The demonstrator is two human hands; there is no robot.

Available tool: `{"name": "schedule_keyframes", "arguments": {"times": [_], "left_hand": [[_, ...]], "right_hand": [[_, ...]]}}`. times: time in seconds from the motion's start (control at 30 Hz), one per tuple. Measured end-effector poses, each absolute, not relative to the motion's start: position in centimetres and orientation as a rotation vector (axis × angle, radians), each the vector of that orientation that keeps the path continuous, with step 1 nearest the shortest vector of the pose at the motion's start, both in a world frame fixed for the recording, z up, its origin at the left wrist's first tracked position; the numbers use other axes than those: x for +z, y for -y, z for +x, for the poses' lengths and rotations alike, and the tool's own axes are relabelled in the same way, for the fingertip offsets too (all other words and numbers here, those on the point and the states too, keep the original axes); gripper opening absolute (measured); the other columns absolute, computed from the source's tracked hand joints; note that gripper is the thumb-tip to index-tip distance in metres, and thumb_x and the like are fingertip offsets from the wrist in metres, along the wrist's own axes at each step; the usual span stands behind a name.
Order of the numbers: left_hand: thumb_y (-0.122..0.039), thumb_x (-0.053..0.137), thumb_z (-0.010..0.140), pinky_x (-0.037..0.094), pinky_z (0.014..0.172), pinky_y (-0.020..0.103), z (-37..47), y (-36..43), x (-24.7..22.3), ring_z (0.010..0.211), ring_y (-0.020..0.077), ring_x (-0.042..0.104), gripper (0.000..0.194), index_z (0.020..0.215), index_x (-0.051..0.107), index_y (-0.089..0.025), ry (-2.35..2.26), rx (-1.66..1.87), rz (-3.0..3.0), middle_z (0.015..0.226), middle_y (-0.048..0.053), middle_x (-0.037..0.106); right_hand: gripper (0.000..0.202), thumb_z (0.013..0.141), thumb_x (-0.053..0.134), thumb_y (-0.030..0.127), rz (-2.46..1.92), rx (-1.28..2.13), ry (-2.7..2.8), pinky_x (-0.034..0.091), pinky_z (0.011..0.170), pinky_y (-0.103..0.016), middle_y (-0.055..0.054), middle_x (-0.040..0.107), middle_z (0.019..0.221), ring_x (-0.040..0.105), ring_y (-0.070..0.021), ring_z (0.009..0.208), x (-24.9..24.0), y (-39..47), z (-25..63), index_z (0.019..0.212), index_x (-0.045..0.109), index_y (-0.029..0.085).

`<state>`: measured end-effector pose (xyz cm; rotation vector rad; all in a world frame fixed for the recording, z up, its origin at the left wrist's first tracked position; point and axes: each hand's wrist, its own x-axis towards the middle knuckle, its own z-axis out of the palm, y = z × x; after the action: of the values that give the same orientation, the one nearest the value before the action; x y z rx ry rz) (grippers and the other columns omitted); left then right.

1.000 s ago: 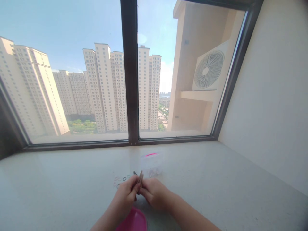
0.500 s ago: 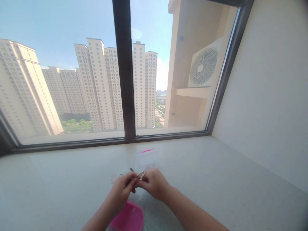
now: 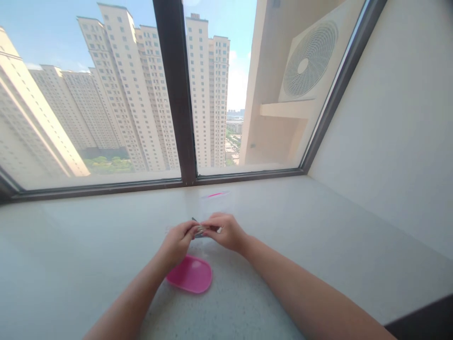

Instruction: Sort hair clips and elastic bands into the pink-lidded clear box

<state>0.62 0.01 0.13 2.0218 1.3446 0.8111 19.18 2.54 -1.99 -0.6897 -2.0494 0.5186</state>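
Over the pale sill, my left hand (image 3: 180, 238) and my right hand (image 3: 224, 231) meet, fingertips almost touching. Between them is a small silvery, slender object (image 3: 201, 229), pinched by both hands; its exact kind is too small to tell. A thin dark piece (image 3: 194, 219) shows just beyond my left fingertips, and I cannot tell whether it is held. Close below my left wrist lies a pink shallow tray (image 3: 193, 278), partly covered by that wrist. Behind my hands rests a clear zip bag (image 3: 215, 195) with a pink seal, its lower part hidden.
The pale speckled sill (image 3: 106, 236) runs up to a dark-framed window (image 3: 184, 94). On the right stands a white wall (image 3: 396, 132). A dark edge (image 3: 428, 314) shows at the lower right. Tall buildings and an air-conditioner unit are outside the glass.
The view has tipped downward, so my hands and the pink tray appear higher and more of the tray shows. Both hands still hold the silvery object; my fingers have shifted slightly around it.
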Motion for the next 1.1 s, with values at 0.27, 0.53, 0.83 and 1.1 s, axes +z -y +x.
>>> {"name": "schedule_keyframes", "arguments": {"times": [0.27, 0.53, 0.83, 1.1], "left_hand": [[-0.042, 0.04, 0.087, 0.039, 0.056, 0.024, 0.4, -0.1, -0.1, 0.058, 0.0138, 0.048, 0.039, 0.1, 0.065, -0.014, -1.291, 0.861, 1.851, 0.066, 0.001, 0.056], [-0.042, 0.042, 0.087, 0.042, 0.057, 0.024, 0.4, 0.1, 0.0, 0.055, 0.0116, 0.048, 0.042, 0.119, 0.053, -0.018, -1.406, 0.987, 1.872, 0.074, 0.0, 0.059], [-0.027, 0.046, 0.084, 0.04, 0.06, 0.023, 1.5, 0.1, -0.9, 0.055, 0.0094, 0.045, 0.039, 0.122, 0.054, -0.023, -1.324, 0.883, 2.156, 0.084, 0.0, 0.059], [-0.031, 0.045, 0.084, 0.041, 0.063, 0.025, 1.0, -0.1, -0.5, 0.058, 0.0122, 0.051, 0.033, 0.113, 0.058, -0.021, -1.455, 0.86, 2.156, 0.079, 0.0, 0.062]], "right_hand": [[0.016, 0.085, 0.059, 0.024, -0.65, 0.451, 2.023, 0.047, 0.07, -0.023, -0.005, 0.065, 0.079, 0.059, -0.0124, 0.073, -1.1, -2.0, 19.2, 0.091, 0.072, 0.016], [0.022, 0.087, 0.055, 0.032, -0.871, 0.316, 1.898, 0.046, 0.065, -0.027, -0.005, 0.061, 0.072, 0.055, -0.0134, 0.066, 0.0, -2.9, 22.0, 0.085, 0.07, 0.016], [0.022, 0.089, 0.051, 0.029, -0.984, 0.143, 1.834, 0.043, 0.066, -0.025, -0.005, 0.06, 0.075, 0.052, -0.0132, 0.066, -0.5, -3.9, 22.1, 0.086, 0.069, 0.016], [0.021, 0.088, 0.053, 0.029, -1.262, -0.039, 2.025, 0.041, 0.071, -0.025, -0.006, 0.061, 0.087, 0.056, -0.0158, 0.079, -0.4, -4.2, 21.5, 0.099, 0.068, 0.02]]}}
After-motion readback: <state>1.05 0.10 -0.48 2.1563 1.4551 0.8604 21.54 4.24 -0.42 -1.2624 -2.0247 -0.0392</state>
